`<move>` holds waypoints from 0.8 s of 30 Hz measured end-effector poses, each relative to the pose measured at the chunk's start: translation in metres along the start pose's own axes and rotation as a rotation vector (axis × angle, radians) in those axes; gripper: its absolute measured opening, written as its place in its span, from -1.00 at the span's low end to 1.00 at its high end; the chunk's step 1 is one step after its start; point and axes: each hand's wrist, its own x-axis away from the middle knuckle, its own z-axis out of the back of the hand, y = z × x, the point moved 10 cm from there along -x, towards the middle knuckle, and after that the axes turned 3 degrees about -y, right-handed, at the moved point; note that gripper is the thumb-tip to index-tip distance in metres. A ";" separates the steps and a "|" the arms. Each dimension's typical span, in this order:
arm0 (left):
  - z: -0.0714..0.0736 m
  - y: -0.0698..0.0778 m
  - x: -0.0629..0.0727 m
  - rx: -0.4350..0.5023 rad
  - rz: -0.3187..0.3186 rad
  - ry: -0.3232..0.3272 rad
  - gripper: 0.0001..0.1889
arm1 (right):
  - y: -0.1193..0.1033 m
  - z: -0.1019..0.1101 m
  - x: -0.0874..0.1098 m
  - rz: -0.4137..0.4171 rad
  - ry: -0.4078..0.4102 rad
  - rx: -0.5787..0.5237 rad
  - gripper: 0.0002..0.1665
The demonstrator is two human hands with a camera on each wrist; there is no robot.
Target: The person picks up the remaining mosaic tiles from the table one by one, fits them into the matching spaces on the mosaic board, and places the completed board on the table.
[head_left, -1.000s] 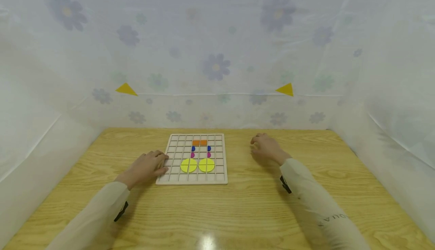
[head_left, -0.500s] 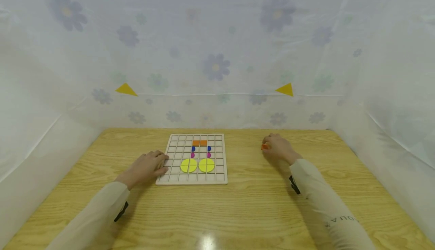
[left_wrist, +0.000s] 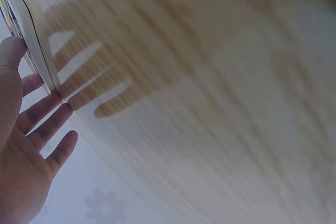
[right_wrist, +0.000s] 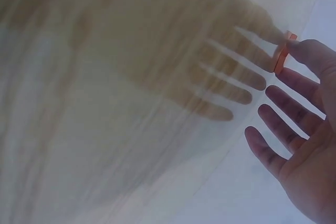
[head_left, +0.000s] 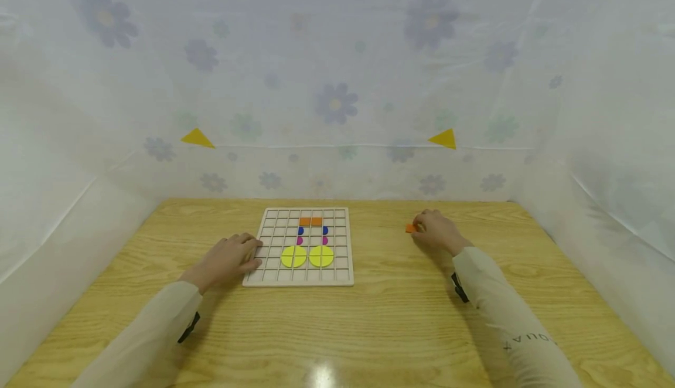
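Observation:
A white square board (head_left: pixel 255 276) with raised grid lines lies on the wooden table. Two yellow circles made of parts, small magenta and blue half-round pieces, and an orange bar (head_left: pixel 310 221) sit in its cells. My left hand (head_left: pixel 225 258) rests at the board's left side, thumb and fingertips touching its edge with the fingers fairly straight. Right of the board, my right hand (head_left: pixel 439 231) pinches a small orange piece (head_left: pixel 409 228) between thumb and index finger, close over the table. In the right wrist view the orange piece (right_wrist: pixel 282 59) shows between those fingertips, the other fingers spread apart.
The wooden table (head_left: pixel 337 329) reaches to a white flowered cloth (head_left: pixel 337 165) at the back, with cloth walls on both sides. Two yellow triangles, one of them a left triangle (head_left: pixel 197 138), show against the back cloth.
My right hand has moved right, away from the board, and the small orange piece has come into sight at its fingertips, first tilted, now flatter. The left hand and the board stay put.

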 end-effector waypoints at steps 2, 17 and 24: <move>0.000 0.000 0.000 0.001 0.002 0.001 -0.55 | 0.001 0.000 0.000 0.000 -0.002 -0.001 -0.65; -0.002 -0.002 0.000 -0.008 0.013 -0.022 -0.54 | 0.004 -0.001 -0.004 0.002 0.018 -0.011 -0.77; -0.003 -0.002 0.000 -0.022 0.009 -0.017 -0.54 | -0.001 0.002 -0.004 0.016 0.038 0.037 -0.76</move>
